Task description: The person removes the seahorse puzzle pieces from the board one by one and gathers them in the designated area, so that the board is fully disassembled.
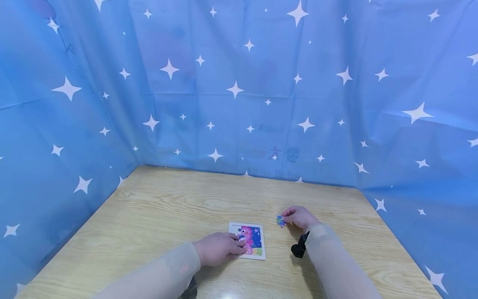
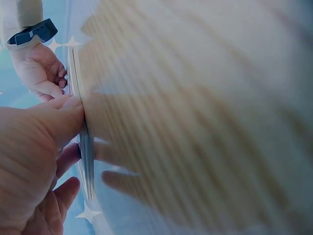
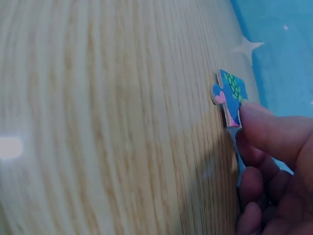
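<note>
A jigsaw puzzle in a white-bordered board (image 1: 256,236) lies on the table, showing a pink seahorse on dark blue. My left hand (image 1: 216,249) rests over its left side and covers part of the picture. Seen from table height in the left wrist view, the left thumb (image 2: 68,117) touches the board's edge while the other fingers sit over it. To the right of the board, my right hand (image 1: 300,217) pinches a puzzle piece (image 3: 231,93) between thumb and fingers. That piece is blue with green and pink markings, and it is tilted up close over the wood.
The light wood table (image 1: 168,207) has blue star-printed curtains (image 1: 239,124) along its back and sides. Dark bands with small devices are worn on both wrists, and the right wrist's black device (image 1: 298,249) hangs near the tabletop.
</note>
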A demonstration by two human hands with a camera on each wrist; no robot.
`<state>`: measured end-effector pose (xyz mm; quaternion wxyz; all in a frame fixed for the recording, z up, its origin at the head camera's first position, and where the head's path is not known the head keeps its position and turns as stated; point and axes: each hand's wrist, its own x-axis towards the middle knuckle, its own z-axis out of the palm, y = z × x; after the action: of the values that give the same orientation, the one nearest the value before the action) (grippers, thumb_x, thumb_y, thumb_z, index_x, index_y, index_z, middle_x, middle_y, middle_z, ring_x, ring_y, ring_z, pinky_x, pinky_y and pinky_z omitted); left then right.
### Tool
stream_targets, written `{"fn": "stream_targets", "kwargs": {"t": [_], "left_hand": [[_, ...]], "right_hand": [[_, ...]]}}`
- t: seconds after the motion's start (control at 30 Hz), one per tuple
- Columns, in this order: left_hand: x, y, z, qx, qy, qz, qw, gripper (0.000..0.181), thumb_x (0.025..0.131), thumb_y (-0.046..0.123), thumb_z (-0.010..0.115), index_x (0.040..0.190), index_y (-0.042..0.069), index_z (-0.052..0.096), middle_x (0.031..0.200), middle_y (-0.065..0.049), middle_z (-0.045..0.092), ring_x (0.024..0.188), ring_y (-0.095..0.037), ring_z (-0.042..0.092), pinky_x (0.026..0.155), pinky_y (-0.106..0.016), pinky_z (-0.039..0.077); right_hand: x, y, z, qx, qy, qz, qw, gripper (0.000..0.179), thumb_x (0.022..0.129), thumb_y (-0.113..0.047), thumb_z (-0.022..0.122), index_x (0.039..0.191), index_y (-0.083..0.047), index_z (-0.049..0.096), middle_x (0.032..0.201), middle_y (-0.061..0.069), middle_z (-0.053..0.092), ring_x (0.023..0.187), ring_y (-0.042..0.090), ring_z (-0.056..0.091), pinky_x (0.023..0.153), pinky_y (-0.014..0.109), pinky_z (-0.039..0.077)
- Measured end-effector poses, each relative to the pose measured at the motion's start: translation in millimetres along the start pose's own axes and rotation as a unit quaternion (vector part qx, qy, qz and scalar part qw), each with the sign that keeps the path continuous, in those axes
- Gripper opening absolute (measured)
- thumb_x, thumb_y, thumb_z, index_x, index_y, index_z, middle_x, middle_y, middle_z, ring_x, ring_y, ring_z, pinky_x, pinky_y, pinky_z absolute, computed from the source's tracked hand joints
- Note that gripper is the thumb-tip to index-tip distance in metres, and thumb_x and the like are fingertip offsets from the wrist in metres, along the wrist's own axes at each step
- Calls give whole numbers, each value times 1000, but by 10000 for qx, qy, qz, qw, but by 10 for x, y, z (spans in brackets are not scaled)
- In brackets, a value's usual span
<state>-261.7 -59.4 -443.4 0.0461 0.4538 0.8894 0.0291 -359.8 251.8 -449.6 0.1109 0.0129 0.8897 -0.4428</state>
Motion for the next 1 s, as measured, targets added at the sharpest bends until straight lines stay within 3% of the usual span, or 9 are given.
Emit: {"fn": "stream_targets", "kwargs": {"t": [0.4,0.73,1.0], "left_hand": [[0,13,-32,110,100,132,9998,38,99,24,54,137,27,55,141,8,49,129,-17,47,105,-33,41],[-6,20,-35,-41,35,35,10000,38,99,24,53,137,27,54,141,9,49,130,-17,47,105,-33,40],[-18,26,-40,-188,-11,-72,9998,38,99,24,54,137,27,54,141,9,49,130,-16,46,105,-33,40]], "right_hand": [[-22,-28,18,-378,157,-37,9992,8,91,-6,65,96,0,66,96,10,62,84,22,51,71,32,42],[-43,-38,-2,-257,24,-184,9995,6,90,-7,65,92,-2,66,92,10,63,82,22,51,71,31,41],[-56,-94,35,-105,167,20,9998,11,92,-11,64,98,-2,66,94,9,60,83,23,48,71,33,39]]}}
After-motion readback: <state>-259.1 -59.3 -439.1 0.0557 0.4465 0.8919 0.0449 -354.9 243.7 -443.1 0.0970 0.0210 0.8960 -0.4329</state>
